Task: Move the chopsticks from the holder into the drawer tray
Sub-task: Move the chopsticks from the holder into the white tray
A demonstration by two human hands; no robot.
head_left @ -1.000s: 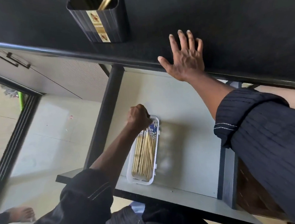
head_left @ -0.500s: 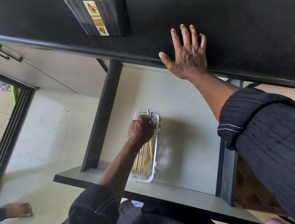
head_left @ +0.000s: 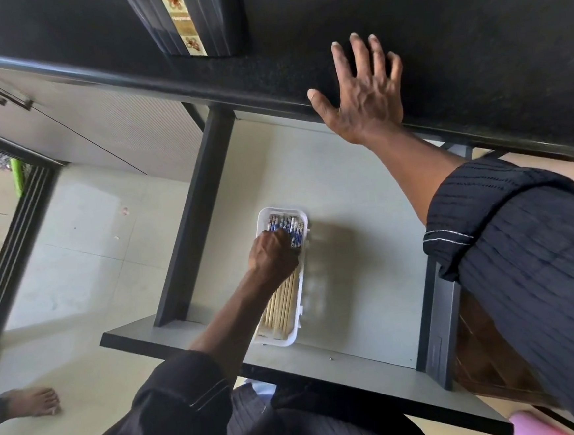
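Chopsticks [head_left: 286,294] lay side by side in the white plastic tray [head_left: 304,286], which sat on the pale floor of the open drawer [head_left: 354,212], toward its left half and near the front edge. Their blue-and-white patterned heads pointed toward the cabinet and their plain bamboo tips toward the person, so the bundle ran the length of the tray; judged from this, they were being lined up to lie flat and fit within its walls.

From the head camera, the left hand [head_left: 273,252] was down in the tray, curled over the patterned ends with the knuckles up. Whether the fingers gripped any sticks or only pressed and nudged them could not be told, since the back of the hand covered the contact. The pose suggested squaring the heads against the tray's far end.

The right hand [head_left: 362,98] rested flat and spread on the edge of the black countertop [head_left: 436,34], holding nothing. That looked like a brace, steadying the body while it leaned over the drawer to reach down.

At the top of the view stood the dark ribbed holder [head_left: 191,19] with a decorated gold strip on its side, on the counter, well apart from the tray. Its mouth was cut off by the frame, so whether any sticks were left inside could not be seen. A bare foot [head_left: 32,402] showed on the tiled floor at lower left.

My judgement was that the placing step was close to done for this batch, with the holder yet to be checked.
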